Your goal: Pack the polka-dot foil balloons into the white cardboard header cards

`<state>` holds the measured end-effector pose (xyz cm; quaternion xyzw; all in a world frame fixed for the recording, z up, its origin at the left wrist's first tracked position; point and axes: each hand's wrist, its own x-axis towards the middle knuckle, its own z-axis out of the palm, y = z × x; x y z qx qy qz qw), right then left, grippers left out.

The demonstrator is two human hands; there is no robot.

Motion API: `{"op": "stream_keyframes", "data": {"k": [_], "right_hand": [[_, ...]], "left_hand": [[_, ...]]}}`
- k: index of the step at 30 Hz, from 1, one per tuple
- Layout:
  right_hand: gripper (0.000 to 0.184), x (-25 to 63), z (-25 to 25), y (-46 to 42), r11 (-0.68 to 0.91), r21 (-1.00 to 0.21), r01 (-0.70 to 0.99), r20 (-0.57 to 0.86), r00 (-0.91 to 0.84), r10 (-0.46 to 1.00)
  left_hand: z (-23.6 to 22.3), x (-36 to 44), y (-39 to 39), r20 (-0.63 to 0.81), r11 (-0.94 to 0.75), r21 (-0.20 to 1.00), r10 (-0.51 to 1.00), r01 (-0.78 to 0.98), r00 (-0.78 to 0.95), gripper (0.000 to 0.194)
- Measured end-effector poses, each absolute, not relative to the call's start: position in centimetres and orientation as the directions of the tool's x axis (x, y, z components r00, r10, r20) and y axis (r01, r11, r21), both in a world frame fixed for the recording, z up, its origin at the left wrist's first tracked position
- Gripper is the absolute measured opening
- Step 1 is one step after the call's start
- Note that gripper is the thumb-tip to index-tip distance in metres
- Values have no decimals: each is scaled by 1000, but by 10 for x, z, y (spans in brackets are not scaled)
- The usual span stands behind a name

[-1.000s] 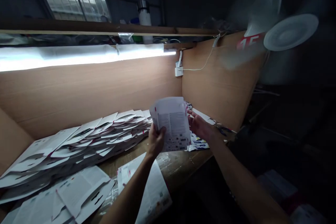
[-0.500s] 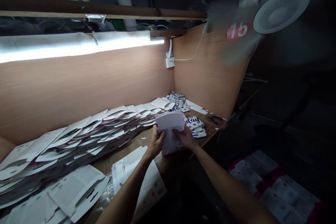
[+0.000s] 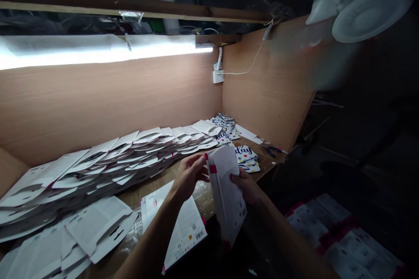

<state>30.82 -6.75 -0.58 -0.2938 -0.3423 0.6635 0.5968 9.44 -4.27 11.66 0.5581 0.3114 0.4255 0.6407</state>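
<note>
A stack of flat white cardboard sleeves (image 3: pixel 224 187) with pink edges stands tilted on edge between my hands, at the front of the table. My right hand (image 3: pixel 247 186) grips its right side, thumb on the face and fingers behind. At the upper left edge, by a pink tab, my left hand (image 3: pixel 191 174) has its curled fingertips against the sleeves; some of its fingers are hidden. Below my left forearm lies a pile of printed white sleeves (image 3: pixel 188 226) with a barcode. Just behind the held stack sit folded dotted pieces (image 3: pixel 247 157) with blue lettering.
Overlapping open-ended sleeves (image 3: pixel 131 161) run along the back panel, and more sleeves (image 3: pixel 98 226) lie front left. Pliers (image 3: pixel 270 150) rest near the right table edge. A lit tube (image 3: pixel 98 52) hangs above. Pink-edged packs (image 3: pixel 343 231) are low on the right.
The held stack has turned from facing me to edge-on and tilted. My left hand has shifted from its lower left side to its upper left edge. The view has swung slightly left.
</note>
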Motion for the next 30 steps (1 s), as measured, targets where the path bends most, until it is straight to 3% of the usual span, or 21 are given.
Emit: {"op": "stream_keyframes", "data": {"k": [5, 10, 13, 17, 22, 26, 30], "right_hand": [[52, 313, -17, -79, -76, -839, -538, -9, -126, 992], [57, 319, -26, -86, -88, -838, -539, -43, -95, 995], [59, 318, -34, -91, -96, -819, -566, -63, -78, 995], [63, 307, -46, -94, -113, -803, -585, -103, -50, 993], [59, 296, -57, -85, -69, -762, -644, -170, 97, 981], [49, 320, -61, -77, -7, -754, -657, -215, 237, 947], [44, 342, -57, -79, -18, -683, -730, -243, 203, 948]], "left_hand": [[126, 86, -40, -53, 90, 995, 856, -48, 514, 48], [129, 82, -38, -181, 266, 962, 779, -56, 600, 38], [129, 87, -39, -158, 189, 982, 751, 21, 641, 32], [119, 105, -41, -62, -45, 987, 768, 151, 637, 21], [112, 113, -28, 120, -201, 959, 926, 198, 358, 8], [128, 72, -9, 189, -191, 981, 973, 4, 130, 19], [136, 44, -9, 211, -250, 937, 962, -246, -171, 39]]}}
